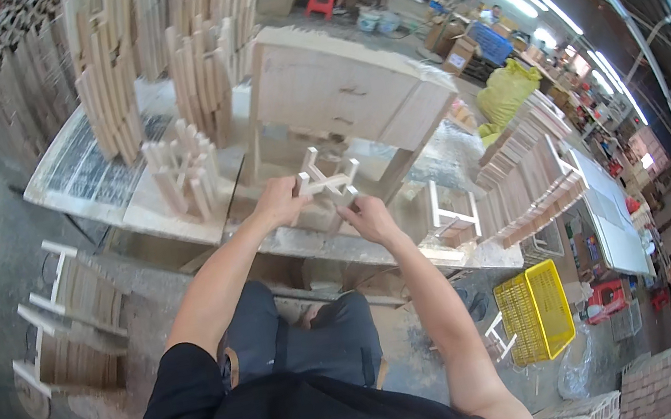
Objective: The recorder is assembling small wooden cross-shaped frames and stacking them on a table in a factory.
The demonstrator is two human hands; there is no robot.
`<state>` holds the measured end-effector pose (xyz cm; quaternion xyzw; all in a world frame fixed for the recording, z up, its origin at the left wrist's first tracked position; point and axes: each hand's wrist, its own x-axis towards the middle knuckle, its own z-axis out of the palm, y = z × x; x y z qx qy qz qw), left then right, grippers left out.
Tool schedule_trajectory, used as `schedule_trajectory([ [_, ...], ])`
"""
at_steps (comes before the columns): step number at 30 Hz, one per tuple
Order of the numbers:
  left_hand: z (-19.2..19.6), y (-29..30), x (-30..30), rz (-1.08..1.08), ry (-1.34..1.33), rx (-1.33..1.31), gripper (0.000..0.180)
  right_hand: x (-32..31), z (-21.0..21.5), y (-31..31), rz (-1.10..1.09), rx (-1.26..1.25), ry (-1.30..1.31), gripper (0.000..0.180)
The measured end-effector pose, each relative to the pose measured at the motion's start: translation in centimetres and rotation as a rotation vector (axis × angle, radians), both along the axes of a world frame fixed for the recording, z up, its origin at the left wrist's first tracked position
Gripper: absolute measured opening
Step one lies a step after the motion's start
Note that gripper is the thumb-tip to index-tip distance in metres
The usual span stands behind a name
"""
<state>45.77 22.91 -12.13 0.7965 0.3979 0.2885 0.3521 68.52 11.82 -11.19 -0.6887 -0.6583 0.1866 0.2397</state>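
Both my hands hold a small pale wooden frame [327, 179] made of short sticks joined crosswise, just above the workbench [176, 220]. My left hand [278, 201] grips its left end. My right hand [366, 216] grips its lower right end. Short upright wooden sticks [183, 172] stand bundled on the bench to the left of my hands. A large pale wooden box [342, 92] stands right behind the frame.
Tall stacks of curved wooden slats [109, 70] fill the back left. Stacked wooden pieces [529, 184] lie at the right. White frames [49, 314] lean on the floor at the left. A yellow crate [536, 311] sits on the floor at the right. Other people work far behind.
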Motion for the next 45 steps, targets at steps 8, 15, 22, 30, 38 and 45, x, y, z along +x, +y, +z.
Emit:
schedule_trajectory([
  [8,4.8,-6.6,-11.5,-0.177,-0.531,-0.751,0.026,-4.6,8.7,-7.1,0.558,0.546,-0.52,0.034],
  [15,2.0,-4.3,-20.2,0.35,-0.457,-0.276,0.045,-9.0,9.0,-1.7,0.421,0.781,-0.073,0.028],
  [22,-3.9,2.6,-19.1,0.8,-0.119,0.129,0.093,-12.7,13.0,8.1,0.399,0.589,0.404,0.017],
  [30,-2.8,3.0,-20.8,0.61,-0.133,0.014,0.078,-18.0,14.6,16.8,0.508,0.24,0.356,0.017],
  [38,-3.5,3.3,-21.7,0.63,-0.117,-0.027,0.077,-20.4,13.4,19.5,0.473,0.201,0.298,0.019],
  [45,-3.0,3.4,-21.8,0.616,-0.1,-0.07,0.081,-20.1,10.4,22.2,0.563,0.094,0.313,0.02],
])
